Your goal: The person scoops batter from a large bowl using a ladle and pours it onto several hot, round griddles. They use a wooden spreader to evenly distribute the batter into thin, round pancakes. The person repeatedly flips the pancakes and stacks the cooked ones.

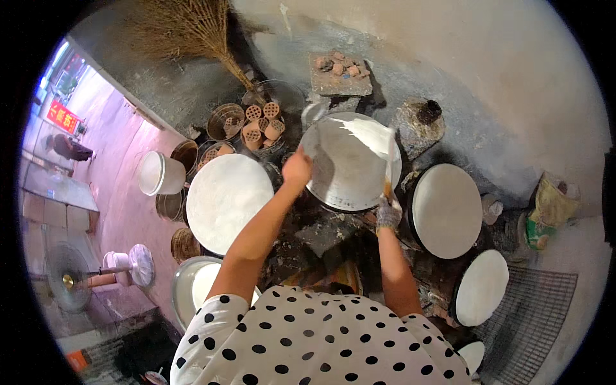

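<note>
Before me lies a round metal griddle (332, 180) with a patch of wet white batter (366, 132) along its upper right. My right hand (389, 214), in a knitted work glove, grips the wooden handle of a long flat spreader (390, 159); its white-coated blade lies over the batter's right edge. My left hand (297, 168) is bare and curled at the griddle's left rim; whether it grips the rim cannot be made out. Left of my forearm, another round griddle is covered by a white batter sheet (230, 202). A pale-covered round griddle (447, 211) stands at the right.
Spent honeycomb coal briquettes (253, 138) fill containers beneath a twig broom (192, 29). A white bucket (161, 173) and a metal basin (180, 288) of white liquid stand left. Further right are a smaller white round (482, 288) and wire mesh (534, 308). A fan (70, 279) stands far left.
</note>
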The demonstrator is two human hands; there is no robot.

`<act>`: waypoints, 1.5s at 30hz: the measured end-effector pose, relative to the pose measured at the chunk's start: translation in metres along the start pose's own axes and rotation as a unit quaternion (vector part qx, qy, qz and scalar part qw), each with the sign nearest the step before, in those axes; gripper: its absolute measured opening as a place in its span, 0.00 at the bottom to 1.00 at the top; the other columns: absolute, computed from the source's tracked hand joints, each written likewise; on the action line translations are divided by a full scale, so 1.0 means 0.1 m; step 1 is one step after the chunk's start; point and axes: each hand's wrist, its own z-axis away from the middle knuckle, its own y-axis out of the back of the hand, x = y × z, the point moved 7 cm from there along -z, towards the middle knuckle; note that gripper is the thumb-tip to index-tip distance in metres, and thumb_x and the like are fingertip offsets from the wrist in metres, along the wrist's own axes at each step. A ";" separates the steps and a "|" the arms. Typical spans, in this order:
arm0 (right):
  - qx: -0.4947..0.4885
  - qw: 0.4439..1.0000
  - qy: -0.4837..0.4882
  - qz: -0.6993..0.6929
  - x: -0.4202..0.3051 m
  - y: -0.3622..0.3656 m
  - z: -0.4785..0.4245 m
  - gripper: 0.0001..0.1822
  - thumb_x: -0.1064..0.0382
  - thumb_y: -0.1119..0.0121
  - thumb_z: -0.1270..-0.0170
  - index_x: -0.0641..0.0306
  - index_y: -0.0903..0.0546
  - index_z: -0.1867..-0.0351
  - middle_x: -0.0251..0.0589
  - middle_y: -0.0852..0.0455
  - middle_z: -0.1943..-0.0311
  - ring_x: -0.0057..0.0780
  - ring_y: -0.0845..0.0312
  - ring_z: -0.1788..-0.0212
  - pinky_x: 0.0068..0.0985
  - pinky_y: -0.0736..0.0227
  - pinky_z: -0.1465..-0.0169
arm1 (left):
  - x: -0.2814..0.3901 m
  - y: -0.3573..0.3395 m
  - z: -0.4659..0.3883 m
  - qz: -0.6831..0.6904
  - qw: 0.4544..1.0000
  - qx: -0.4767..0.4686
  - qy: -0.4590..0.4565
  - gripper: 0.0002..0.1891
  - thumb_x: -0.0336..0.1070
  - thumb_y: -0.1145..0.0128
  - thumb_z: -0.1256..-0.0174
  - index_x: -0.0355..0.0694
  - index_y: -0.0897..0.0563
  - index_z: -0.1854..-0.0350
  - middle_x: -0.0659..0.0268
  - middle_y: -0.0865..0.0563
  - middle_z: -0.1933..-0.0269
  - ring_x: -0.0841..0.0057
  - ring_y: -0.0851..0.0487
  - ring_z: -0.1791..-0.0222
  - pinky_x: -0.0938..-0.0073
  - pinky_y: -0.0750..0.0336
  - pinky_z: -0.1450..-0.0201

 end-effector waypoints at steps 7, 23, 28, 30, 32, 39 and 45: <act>-0.158 0.976 -0.074 0.130 -0.35 -0.35 -0.24 0.22 0.59 0.35 0.40 0.65 0.19 0.46 0.37 0.13 0.59 0.24 0.21 0.64 0.27 0.26 0.60 | -0.68 0.75 0.80 0.304 0.948 -0.039 0.086 0.23 0.38 0.54 0.28 0.39 0.31 0.33 0.65 0.22 0.78 0.72 0.25 0.86 0.72 0.29 0.81; -0.194 0.951 0.007 0.242 -0.42 0.16 -0.84 0.25 0.45 0.40 0.41 0.63 0.16 0.50 0.45 0.13 0.53 0.42 0.18 0.52 0.33 0.27 0.47 | 0.02 0.62 3.12 0.591 0.768 -0.089 0.230 0.24 0.43 0.58 0.25 0.42 0.38 0.30 0.71 0.30 0.79 0.83 0.33 0.88 0.82 0.35 0.86; -0.252 0.900 0.016 0.355 -0.42 -0.35 -0.75 0.24 0.46 0.38 0.42 0.61 0.16 0.51 0.46 0.12 0.58 0.38 0.17 0.56 0.31 0.26 0.51 | -0.17 0.29 3.40 0.648 0.702 -0.093 0.282 0.21 0.41 0.60 0.24 0.47 0.36 0.32 0.72 0.31 0.78 0.83 0.34 0.87 0.81 0.36 0.85; -0.224 0.907 0.043 0.354 0.04 -0.30 -1.29 0.23 0.46 0.38 0.42 0.60 0.16 0.52 0.45 0.12 0.63 0.37 0.17 0.60 0.32 0.25 0.54 | -0.05 0.14 3.29 0.678 0.669 -0.119 0.280 0.19 0.40 0.61 0.24 0.49 0.34 0.33 0.72 0.31 0.77 0.84 0.34 0.86 0.82 0.36 0.84; -0.223 0.931 0.069 0.281 0.17 -0.13 -1.54 0.24 0.45 0.38 0.42 0.58 0.16 0.51 0.42 0.12 0.68 0.33 0.17 0.63 0.34 0.24 0.56 | -0.02 0.12 3.34 0.699 0.642 -0.110 0.296 0.18 0.40 0.61 0.24 0.49 0.33 0.34 0.72 0.31 0.78 0.84 0.35 0.86 0.82 0.37 0.83; -0.250 0.853 -0.037 0.457 -0.44 -0.43 -0.91 0.36 0.34 0.36 0.48 0.59 0.20 0.46 0.48 0.17 0.48 0.43 0.22 0.45 0.39 0.28 0.42 | 0.14 0.07 3.50 0.666 0.660 -0.074 0.339 0.16 0.40 0.61 0.23 0.49 0.30 0.37 0.76 0.33 0.79 0.87 0.37 0.88 0.83 0.39 0.86; -0.227 0.887 -0.031 0.400 -0.58 -0.19 -1.09 0.32 0.38 0.36 0.47 0.59 0.19 0.46 0.47 0.14 0.53 0.43 0.17 0.53 0.40 0.24 0.50 | 0.33 0.21 3.58 0.700 0.634 -0.062 0.322 0.17 0.39 0.63 0.22 0.50 0.30 0.36 0.75 0.34 0.80 0.87 0.38 0.88 0.83 0.39 0.86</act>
